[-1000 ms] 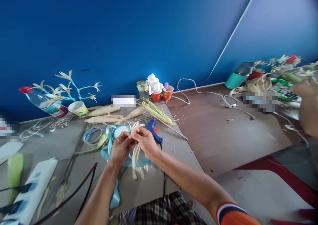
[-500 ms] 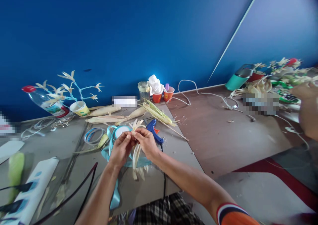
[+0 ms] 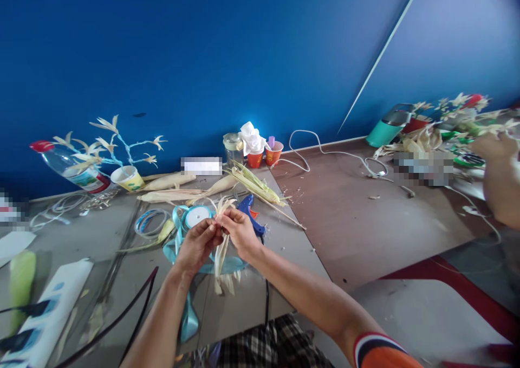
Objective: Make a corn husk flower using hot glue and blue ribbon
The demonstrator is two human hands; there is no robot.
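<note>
Both my hands meet over the grey table and pinch a bundle of pale corn husk strips. My left hand grips the bundle from the left, fingers closed. My right hand pinches it from the right, fingers closed too. Husk tips fan out above the fingers and longer strips hang down below. Just behind the hands lie a light blue ribbon spool and a blue glue gun.
Dried corn ears lie behind, near a yellow cup with a husk-flower branch, a tipped bottle and orange cups. A white cable crosses the brown floor. Another person's arm is at the right edge, by a teal flask.
My hands stay pinched on the husk bundle and have barely shifted; the husk tips above my fingers now fan out a little higher.
</note>
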